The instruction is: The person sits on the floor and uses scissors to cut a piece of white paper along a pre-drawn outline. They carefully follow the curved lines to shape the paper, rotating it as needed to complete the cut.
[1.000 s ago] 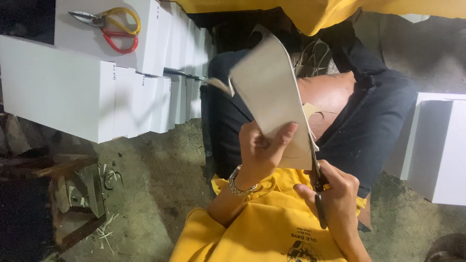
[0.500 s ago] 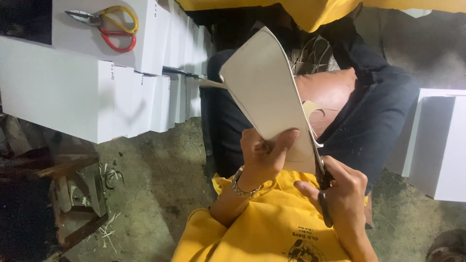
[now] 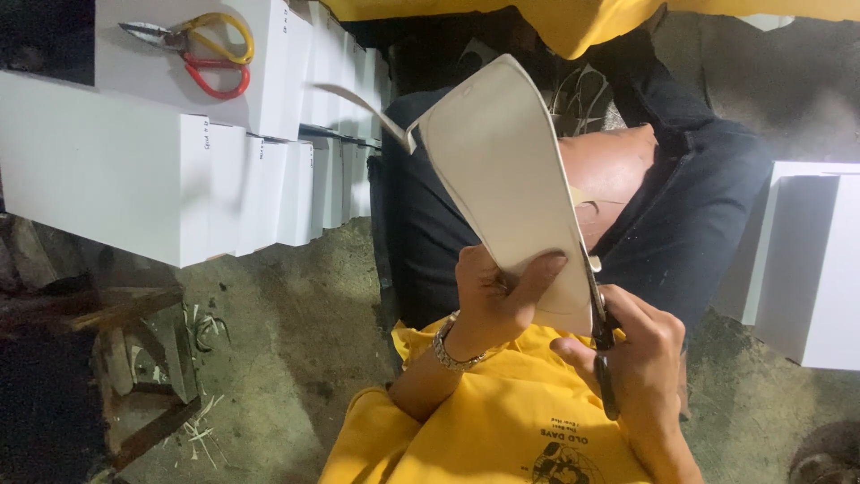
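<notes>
The white sheet has turned a little. The left hand pinches its bottom edge; the right hand grips scissors beside those fingers. It looks thin, light, bendy.

White boxes stacked in rows; red/yellow scissors lying on top. Dirt floor w/ scraps.

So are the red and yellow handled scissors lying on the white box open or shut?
Shut: the red and yellow handled scissors lie flat on the white box with blades together in one point and loops nearly touching.
</notes>
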